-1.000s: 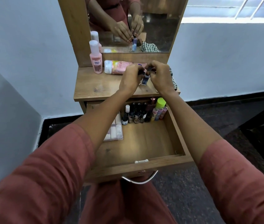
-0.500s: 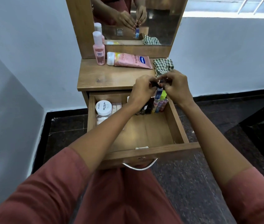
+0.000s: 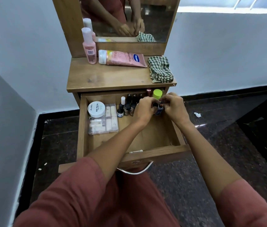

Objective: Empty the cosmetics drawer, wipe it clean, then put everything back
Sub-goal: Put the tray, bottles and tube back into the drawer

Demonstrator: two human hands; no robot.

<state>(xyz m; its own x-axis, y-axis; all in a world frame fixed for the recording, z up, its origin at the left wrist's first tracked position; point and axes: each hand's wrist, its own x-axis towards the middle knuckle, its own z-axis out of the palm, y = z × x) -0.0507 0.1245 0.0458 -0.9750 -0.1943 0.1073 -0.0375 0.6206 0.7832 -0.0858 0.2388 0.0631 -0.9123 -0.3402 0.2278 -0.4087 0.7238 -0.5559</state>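
Head view: left hand [image 3: 143, 109] and right hand [image 3: 174, 107], fingers [image 3: 148, 102] curled, both pinching small blue bottle [image 3: 159, 110] over drawer [image 3: 155, 154] back-right corner. Risk: set-down could nudge the packed upright bottle row [image 3: 129, 105] and topple it.

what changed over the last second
The left hand and right hand carried the small blue nail polish bottle down from above the tabletop to the back right of the open drawer; both still grip it. Unmoved: pink bottle, Vaseline tube and checked cloth on top, white jar and clear case in the drawer.
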